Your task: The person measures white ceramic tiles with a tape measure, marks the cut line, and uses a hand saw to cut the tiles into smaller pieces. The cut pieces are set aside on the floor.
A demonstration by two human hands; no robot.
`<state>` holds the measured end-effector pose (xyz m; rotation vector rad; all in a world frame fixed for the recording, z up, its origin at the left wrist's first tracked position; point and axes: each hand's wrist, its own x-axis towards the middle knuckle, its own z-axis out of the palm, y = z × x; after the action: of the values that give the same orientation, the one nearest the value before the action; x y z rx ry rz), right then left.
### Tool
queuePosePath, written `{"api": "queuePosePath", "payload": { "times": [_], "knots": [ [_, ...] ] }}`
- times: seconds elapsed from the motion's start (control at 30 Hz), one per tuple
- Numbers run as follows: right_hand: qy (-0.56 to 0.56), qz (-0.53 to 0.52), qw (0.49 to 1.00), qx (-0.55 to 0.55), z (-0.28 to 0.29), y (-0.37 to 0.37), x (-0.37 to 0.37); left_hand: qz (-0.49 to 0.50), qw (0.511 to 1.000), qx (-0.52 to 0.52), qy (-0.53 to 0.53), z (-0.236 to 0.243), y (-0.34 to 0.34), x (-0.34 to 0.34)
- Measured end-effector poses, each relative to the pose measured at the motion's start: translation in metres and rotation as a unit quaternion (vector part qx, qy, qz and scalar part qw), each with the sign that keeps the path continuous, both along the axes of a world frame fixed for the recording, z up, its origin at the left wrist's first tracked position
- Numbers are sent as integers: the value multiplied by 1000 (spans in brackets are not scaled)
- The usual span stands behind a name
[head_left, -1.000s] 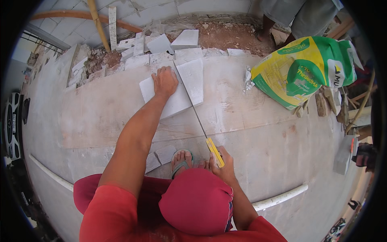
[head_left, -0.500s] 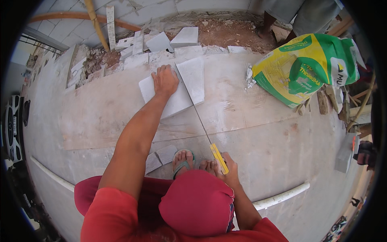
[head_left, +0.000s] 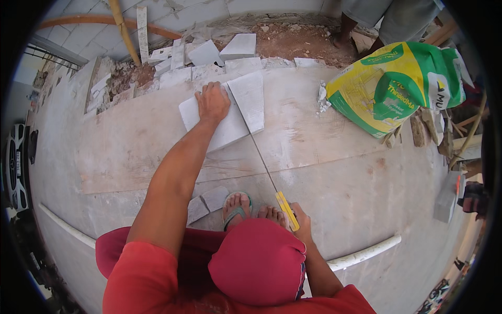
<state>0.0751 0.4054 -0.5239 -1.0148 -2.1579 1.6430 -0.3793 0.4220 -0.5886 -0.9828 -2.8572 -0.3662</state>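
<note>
A white lightweight block [head_left: 228, 135] lies on the board in front of me. My left hand [head_left: 213, 103] bears down on its left part, fingers bent toward the far edge. Through the block runs the thin blade of a hand saw [head_left: 263, 161], parting a tapered right-hand piece [head_left: 250, 99] from the rest. Close to my feet, my right hand [head_left: 300, 220] is closed around the saw's yellow handle [head_left: 287, 210]. How deep the blade sits is hard to make out.
White offcuts [head_left: 238, 47] lie along the broken floor edge beyond the board [head_left: 130, 146]. A green and yellow bag [head_left: 392, 89] lies at right, near another person's legs [head_left: 366, 21]. Two small block pieces [head_left: 214, 199] sit beside my left foot; a white pipe [head_left: 366, 253] lies behind.
The saw and my right hand have come slightly nearer to me and to the right. My left hand stays on the block.
</note>
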Motion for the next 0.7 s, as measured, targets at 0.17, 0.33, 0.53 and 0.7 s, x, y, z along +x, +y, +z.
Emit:
{"api": "queuePosePath", "payload": {
  "times": [0.17,0.33,0.53,0.7],
  "knots": [
    [-3,28,1000,0,1,17,-23,-13,1000,-3,-1,2,-3,3],
    [67,3,998,18,-13,40,-127,-13,1000,-15,-7,3,5,4],
    [-15,1,1000,-4,22,2,27,-1,1000,-2,20,-4,-2,1],
    [-12,35,999,8,-8,36,-67,-19,999,-8,-31,8,6,6]
  ]
}}
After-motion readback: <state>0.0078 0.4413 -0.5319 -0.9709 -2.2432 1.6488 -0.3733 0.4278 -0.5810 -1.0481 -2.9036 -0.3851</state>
